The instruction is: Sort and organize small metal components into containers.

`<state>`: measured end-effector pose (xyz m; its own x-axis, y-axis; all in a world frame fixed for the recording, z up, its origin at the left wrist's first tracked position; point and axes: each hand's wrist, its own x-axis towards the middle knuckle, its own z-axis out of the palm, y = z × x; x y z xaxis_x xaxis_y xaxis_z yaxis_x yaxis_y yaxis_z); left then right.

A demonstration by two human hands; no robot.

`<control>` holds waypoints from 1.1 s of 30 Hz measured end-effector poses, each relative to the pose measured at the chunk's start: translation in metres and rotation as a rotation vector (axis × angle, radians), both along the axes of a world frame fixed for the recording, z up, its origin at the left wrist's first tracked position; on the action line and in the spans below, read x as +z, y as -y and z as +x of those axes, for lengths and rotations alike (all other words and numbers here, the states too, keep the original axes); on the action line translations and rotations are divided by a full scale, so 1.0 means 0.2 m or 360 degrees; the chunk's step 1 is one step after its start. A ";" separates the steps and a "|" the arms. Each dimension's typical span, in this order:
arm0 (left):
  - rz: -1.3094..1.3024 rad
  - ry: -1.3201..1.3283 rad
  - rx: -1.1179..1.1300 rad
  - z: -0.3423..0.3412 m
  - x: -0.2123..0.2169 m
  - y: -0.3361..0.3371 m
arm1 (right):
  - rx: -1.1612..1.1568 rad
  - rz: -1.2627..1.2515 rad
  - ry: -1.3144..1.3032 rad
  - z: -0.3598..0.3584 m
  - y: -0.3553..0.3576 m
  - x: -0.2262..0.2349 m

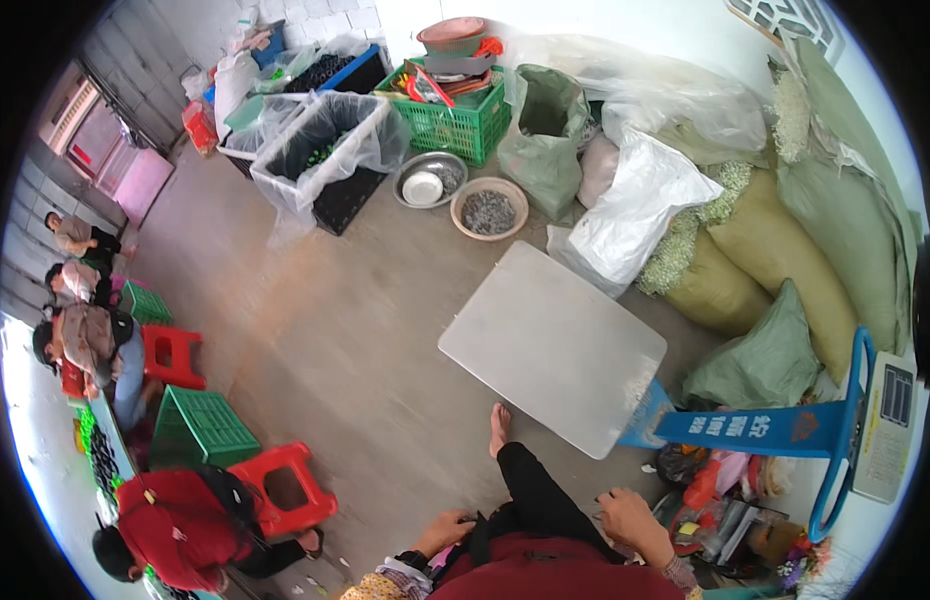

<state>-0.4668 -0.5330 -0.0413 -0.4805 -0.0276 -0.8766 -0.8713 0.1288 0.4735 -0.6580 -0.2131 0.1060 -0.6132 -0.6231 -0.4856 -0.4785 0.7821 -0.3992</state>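
Observation:
My left hand (443, 532) hangs beside my left hip, next to my black trousers (545, 490). Its fingers are loosely bent, with nothing visible in them. On the other side, my right hand (630, 520) hangs in front of the hip, fingers slightly bent and apart, holding nothing. Ahead of that hand lies the wide grey platform (555, 345) of a floor scale, apart from both hands. A blue column (765, 428) runs right from the platform to the scale's display head (890, 400). One bare foot (499, 428) is by the platform's near edge.
Full sacks (785, 250) line the right wall. Bowls of small grey parts (488, 210), a green crate (450, 125) and lined bins (320, 165) stand ahead. At left, several people sit near red stools (285, 490) and a green crate (200, 425). Clutter (735, 500) lies at right.

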 end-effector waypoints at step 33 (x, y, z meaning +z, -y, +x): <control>-0.0486 -0.0133 0.0961 -1.59 -0.26 3.59 | -0.0213 -0.0171 0.0508 -1.76 2.56 -0.95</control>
